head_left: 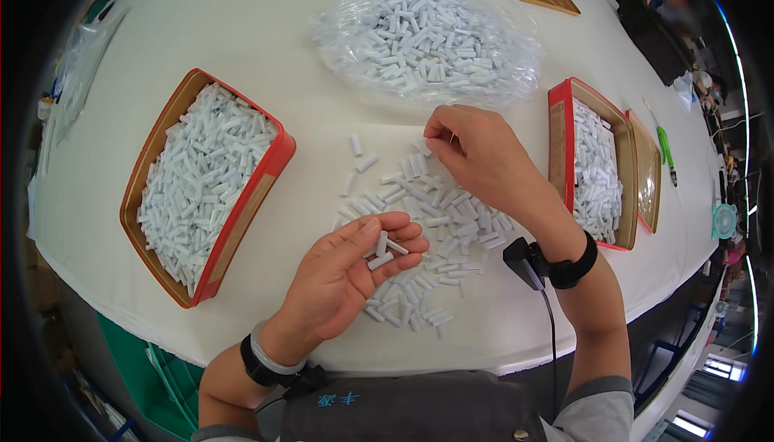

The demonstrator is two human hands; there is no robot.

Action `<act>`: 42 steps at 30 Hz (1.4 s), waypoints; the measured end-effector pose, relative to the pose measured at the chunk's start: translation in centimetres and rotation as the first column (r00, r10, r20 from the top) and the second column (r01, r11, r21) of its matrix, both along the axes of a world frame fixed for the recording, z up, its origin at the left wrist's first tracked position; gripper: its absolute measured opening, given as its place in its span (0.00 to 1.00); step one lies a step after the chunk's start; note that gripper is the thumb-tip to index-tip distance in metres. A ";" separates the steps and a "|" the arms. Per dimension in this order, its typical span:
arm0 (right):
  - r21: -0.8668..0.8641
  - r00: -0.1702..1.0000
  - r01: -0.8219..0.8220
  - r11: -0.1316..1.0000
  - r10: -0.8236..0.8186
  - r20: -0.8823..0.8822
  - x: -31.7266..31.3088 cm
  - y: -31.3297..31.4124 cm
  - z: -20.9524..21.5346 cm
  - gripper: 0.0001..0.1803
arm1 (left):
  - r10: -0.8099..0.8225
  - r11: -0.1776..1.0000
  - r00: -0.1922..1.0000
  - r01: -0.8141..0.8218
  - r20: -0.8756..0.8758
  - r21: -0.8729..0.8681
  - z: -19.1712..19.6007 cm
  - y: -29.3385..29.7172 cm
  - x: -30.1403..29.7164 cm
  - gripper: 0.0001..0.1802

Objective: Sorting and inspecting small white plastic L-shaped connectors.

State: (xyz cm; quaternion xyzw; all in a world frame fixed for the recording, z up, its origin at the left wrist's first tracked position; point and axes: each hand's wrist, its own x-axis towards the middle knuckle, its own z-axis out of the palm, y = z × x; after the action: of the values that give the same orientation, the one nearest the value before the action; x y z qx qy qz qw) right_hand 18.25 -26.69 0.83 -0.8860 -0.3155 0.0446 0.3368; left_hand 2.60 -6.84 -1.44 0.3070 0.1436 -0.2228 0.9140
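Observation:
My left hand [334,277] is turned palm up with its fingers curled. A few small white cylinders [380,261] rest in it, held by the thumb and fingers. Above and to the right, my right hand [488,156] pinches a small white piece [422,146] between thumb and forefinger; it looks like another of these cylinders, partly hidden by the fingertips. Beneath and between both hands spreads a loose pile of the same white cylinders [461,228] on the pale table cover. Several single ones lie apart at the pile's upper left.
A red-sided tin [278,160] full of white cylinders stands at left, a second red tin [560,140] at right. A clear plastic bag [516,63] of cylinders lies at the far side. Beyond the right tin are a gold lid [645,172] and a green-handled tool [665,146].

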 end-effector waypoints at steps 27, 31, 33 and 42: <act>-0.271 0.994 -0.106 0.957 0.091 -0.069 -0.6 1.5 0.7 0.10 | 0.075 0.996 0.997 -0.076 -0.029 -0.050 -0.2 0.5 -0.2 0.23; -0.258 0.989 -0.128 0.958 0.103 -0.106 -0.9 1.4 0.7 0.10 | 0.069 0.996 0.997 -0.071 -0.031 -0.048 -0.1 0.5 -0.1 0.22; -0.239 0.988 -0.129 0.962 0.103 -0.119 -0.9 1.4 0.7 0.09 | 0.069 0.996 0.997 -0.071 -0.036 -0.053 -0.2 0.5 -0.1 0.22; -0.125 0.982 -0.141 0.982 0.122 -0.146 -0.3 0.7 0.7 0.08 | 0.060 0.996 0.997 -0.063 -0.042 -0.068 -0.2 0.5 -0.2 0.21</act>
State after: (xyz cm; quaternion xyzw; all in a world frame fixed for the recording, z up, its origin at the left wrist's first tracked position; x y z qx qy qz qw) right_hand 17.91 -26.04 1.50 -0.8786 -0.3459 0.1492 0.2936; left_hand 2.43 -6.36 -1.61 0.2659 0.1634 -0.2055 0.9276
